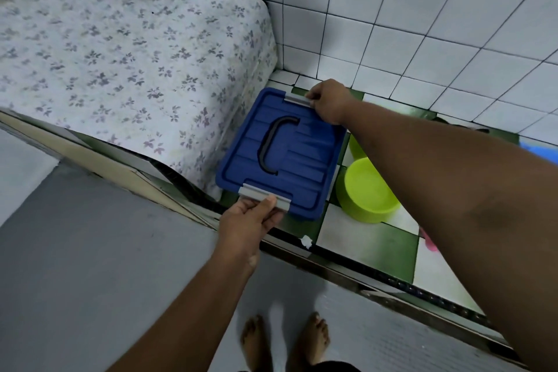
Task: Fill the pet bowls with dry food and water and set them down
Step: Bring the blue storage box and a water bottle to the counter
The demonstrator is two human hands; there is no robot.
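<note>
Head view: we see left hand (245,220) and right hand (328,102) grips pinching a blue plastic box (302,160) by its grey latches (262,193), presumably to unclip the lid.

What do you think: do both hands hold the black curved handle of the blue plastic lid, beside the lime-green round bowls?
No. The head view shows the left hand and right hand holding the grey clips at opposite edges of the blue plastic lid, not its black curved handle. The lime-green round bowls are beside it.
</note>
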